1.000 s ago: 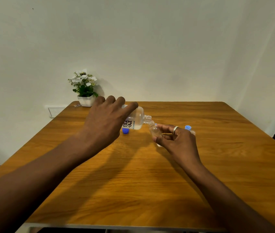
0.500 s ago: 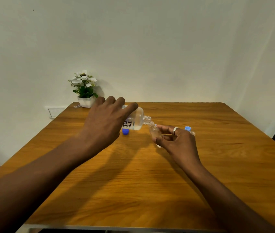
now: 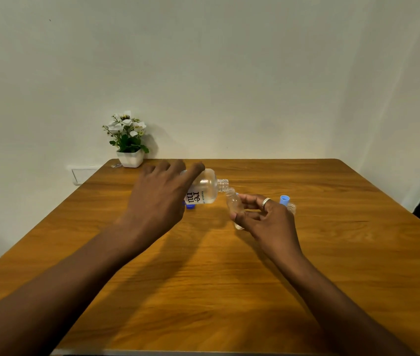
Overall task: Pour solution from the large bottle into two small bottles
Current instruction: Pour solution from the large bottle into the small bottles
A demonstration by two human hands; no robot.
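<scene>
While tipped nearly flat in the closed left hand [image 3: 160,199], large bottle [image 3: 205,187] over the table [image 3: 203,291], neck meeting the mouth of the small bottle [image 3: 234,205] pinched in the right hand [image 3: 268,222]. Best kept slow, rims touching, small bottle upright. One large bottle; two small bottles, the second [image 3: 292,208] half hidden, apparently uncapped; two blue caps [image 3: 190,206] [image 3: 284,200].

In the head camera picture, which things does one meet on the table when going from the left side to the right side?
potted flower plant → left hand → large bottle → small bottle → right hand → light blue cap
</scene>
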